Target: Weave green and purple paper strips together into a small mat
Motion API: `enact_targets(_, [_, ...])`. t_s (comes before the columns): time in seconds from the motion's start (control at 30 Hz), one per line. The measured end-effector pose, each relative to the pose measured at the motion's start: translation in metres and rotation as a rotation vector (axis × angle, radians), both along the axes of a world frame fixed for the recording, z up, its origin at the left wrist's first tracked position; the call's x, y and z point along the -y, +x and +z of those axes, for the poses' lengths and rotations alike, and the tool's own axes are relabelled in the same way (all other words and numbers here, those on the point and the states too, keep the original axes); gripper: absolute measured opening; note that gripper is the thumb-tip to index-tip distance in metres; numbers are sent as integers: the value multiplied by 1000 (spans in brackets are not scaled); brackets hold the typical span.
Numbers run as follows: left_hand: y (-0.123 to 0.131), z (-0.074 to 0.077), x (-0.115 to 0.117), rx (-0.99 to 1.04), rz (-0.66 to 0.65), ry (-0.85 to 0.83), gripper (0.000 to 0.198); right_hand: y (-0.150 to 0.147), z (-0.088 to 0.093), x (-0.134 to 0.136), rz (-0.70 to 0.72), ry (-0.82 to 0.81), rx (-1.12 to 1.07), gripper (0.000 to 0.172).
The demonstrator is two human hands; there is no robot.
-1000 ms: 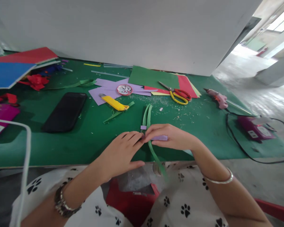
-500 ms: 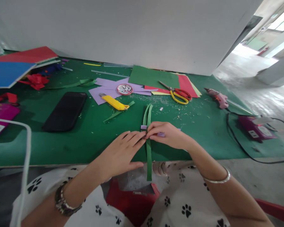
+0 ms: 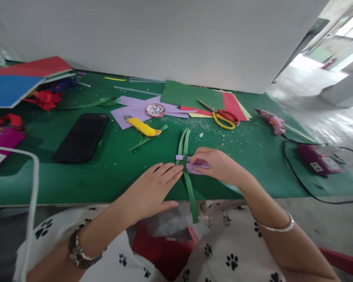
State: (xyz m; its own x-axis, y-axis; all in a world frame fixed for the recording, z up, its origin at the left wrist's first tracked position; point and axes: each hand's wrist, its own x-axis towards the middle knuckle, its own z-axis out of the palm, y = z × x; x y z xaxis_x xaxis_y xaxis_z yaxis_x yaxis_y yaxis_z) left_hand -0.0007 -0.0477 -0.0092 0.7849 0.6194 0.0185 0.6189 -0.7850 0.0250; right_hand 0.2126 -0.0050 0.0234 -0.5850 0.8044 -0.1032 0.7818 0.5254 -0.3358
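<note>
Green strip [image 3: 190, 192] runs near to far, loop [image 3: 188, 138] away, left hand [image 3: 153, 186] flat, right hand [image 3: 219, 163] pinching purple paper [image 3: 193, 169].

soft, dimmish light over table [image 3: 122, 170]; bright window [image 3: 352, 26] upper right, glare on floor [image 3: 307, 96]; edges stretched, fine detail smeary.

Count's like this: two hands [image 3: 153, 186] [image 3: 217, 164], one phone [image 3: 81, 138], one cutter [image 3: 143, 127], one scissors [image 3: 214, 111], one glue gun [image 3: 273, 120], one dish [image 3: 155, 116], plus a couple purple sockets [image 3: 13, 138] [image 3: 314, 156].

Long green strip [image 3: 188, 185], looped at far end, lilac paper [image 3: 193, 169] lying crosswise
</note>
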Motion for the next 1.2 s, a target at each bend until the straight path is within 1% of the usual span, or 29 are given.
enact_targets(0.07, [0, 0, 0, -5, -2, 2, 58, -1, 1, 2, -3, 15, 63, 11])
enact_targets(0.23, [1, 1, 1, -29, -5, 1, 62, -7, 6, 13, -78, 109, 208, 13])
enact_targets(0.3, [1, 0, 1, -20, -5, 6, 62, -8, 7, 17, -97, 110, 244, 14])
enact_targets(0.47, [0, 0, 1, 2, -2, -12, 61, -10, 6, 20, -135, 70, 274, 14])
enact_targets(0.63, [0, 3, -2, 23, -1, -66, 63, -9, 5, 21, -136, 132, 292, 22])
enact_targets(0.73, [-1, 4, -4, 87, -11, -111, 63, -9, 6, 22, -134, 121, 302, 27])
enact_targets(0.87, [-2, 5, -8, 190, 3, -146, 49, -10, 9, 22, -144, 80, 310, 28])
enact_targets(0.97, [2, 6, -12, 289, 75, -142, 42, -10, 9, 23, -125, 104, 322, 23])
enact_targets(1.1, [13, 4, -18, 443, 279, -133, 40, -12, 8, 25, -133, 155, 387, 21])
enact_targets(1.2, [24, 0, -23, 429, 357, -56, 40, -14, 7, 26, -142, 145, 421, 25])
